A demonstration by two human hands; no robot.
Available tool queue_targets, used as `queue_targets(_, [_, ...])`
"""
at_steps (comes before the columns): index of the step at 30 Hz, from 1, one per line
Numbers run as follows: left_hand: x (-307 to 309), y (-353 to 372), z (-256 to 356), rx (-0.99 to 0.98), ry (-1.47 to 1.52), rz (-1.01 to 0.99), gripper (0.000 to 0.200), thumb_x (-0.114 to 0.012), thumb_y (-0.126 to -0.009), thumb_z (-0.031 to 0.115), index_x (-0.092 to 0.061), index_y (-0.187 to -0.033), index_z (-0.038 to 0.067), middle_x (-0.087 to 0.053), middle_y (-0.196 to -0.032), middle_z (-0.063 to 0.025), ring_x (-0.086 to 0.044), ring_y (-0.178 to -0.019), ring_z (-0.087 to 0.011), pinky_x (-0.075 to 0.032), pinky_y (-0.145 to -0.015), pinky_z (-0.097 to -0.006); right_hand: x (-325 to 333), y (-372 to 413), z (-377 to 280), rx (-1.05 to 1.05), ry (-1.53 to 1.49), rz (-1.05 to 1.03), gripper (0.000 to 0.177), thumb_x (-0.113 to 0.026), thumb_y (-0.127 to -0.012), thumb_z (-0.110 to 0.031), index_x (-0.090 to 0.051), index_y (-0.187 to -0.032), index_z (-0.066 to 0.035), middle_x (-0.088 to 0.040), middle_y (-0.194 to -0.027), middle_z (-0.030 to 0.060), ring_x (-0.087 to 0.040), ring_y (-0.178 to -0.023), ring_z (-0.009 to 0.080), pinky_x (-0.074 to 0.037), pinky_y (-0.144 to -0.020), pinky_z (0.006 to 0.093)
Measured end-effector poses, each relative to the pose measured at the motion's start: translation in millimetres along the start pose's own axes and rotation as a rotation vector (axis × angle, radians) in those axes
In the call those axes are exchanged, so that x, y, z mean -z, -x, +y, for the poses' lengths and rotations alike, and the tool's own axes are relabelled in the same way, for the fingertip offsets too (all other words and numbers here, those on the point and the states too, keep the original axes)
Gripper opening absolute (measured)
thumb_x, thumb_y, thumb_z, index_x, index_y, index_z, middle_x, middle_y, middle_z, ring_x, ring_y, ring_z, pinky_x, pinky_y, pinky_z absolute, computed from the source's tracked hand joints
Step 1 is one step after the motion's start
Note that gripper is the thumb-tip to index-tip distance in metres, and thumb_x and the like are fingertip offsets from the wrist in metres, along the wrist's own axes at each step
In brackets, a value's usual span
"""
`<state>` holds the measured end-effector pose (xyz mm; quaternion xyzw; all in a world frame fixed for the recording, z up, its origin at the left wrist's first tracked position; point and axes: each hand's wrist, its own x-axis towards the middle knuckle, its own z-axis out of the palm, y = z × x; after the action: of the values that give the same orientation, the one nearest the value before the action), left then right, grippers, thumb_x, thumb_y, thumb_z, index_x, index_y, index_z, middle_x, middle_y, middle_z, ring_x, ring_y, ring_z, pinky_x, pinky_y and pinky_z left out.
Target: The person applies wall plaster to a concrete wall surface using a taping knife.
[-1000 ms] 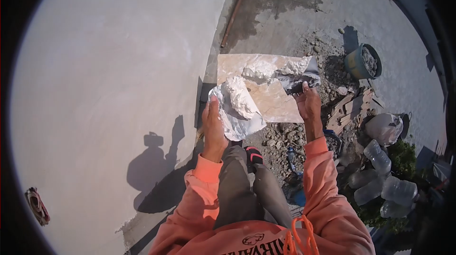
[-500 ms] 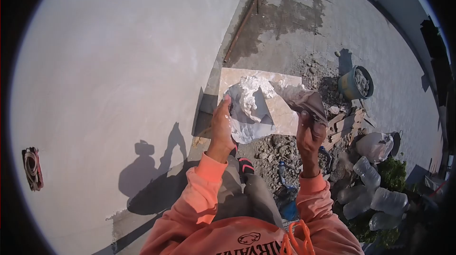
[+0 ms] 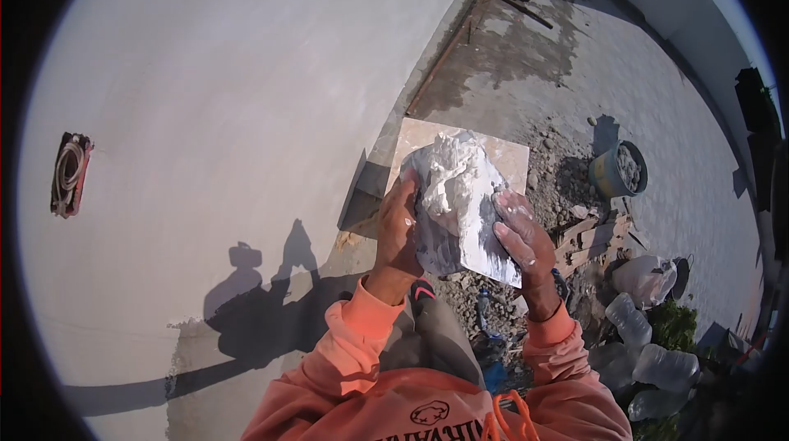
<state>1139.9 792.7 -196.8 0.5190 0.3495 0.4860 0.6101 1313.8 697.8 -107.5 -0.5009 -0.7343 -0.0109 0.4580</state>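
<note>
My left hand (image 3: 398,227) is closed on the edge of a grey plaster spreader (image 3: 436,253), a flat, smeared blade. A thick heap of white plaster (image 3: 454,163) lies on top. From the other side my right hand (image 3: 530,242) grips a second plaster spreader (image 3: 493,262), sunlit and coated white, its face overlapping the first. White smears mark the fingers of that hand. Beneath and beyond both spreaders is a beige square board (image 3: 514,157), partly hidden by them. How the two blades touch under the plaster is hidden.
On the left rises a pale wall (image 3: 222,96) with a recess holding coiled tubing (image 3: 72,171). To the right are a bucket of rubble (image 3: 612,171), loose gravel (image 3: 542,161), broken boards (image 3: 592,235), a white bag (image 3: 648,278) and several plastic bottles (image 3: 664,367).
My right hand has brought its spreader leftward against the one in my left hand. The plaster is now gathered in one heap between them. The view has shifted slightly.
</note>
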Motion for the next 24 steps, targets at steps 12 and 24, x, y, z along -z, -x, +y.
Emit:
queue_targets(12, [38.9,97.5,85.7,0.445,0.744,0.315,0.037,-0.043,-0.102,0.026,-0.052,-0.126,0.001,-0.059,-0.120,-0.0098,-0.060,-0.108,-0.0194,-0.049,-0.094,-0.0345,-19.9,35.1,-50.1,0.119,-0.034,-0.222,0.041,-0.059,-0.084,-0.003,-0.057,-0.125,-0.007,-0.057,-0.130,0.0206,-0.056,-0.120,0.0391,-0.044,-0.103,0.0513])
queue_targets(24, [168.8,212.9,95.9,0.039,-0.289,0.388,0.038,-0.044,-0.101,0.025,-0.052,-0.129,0.000,-0.060,-0.124,-0.0115,-0.060,-0.113,-0.0228,-0.047,-0.097,-0.0386,-86.2,92.1,-129.9,-0.428,-0.085,-0.311,0.037,-0.057,-0.091,-0.007,-0.052,-0.127,-0.003,-0.064,-0.111,0.0117,-0.064,-0.094,0.0256,-0.052,-0.085,0.0363])
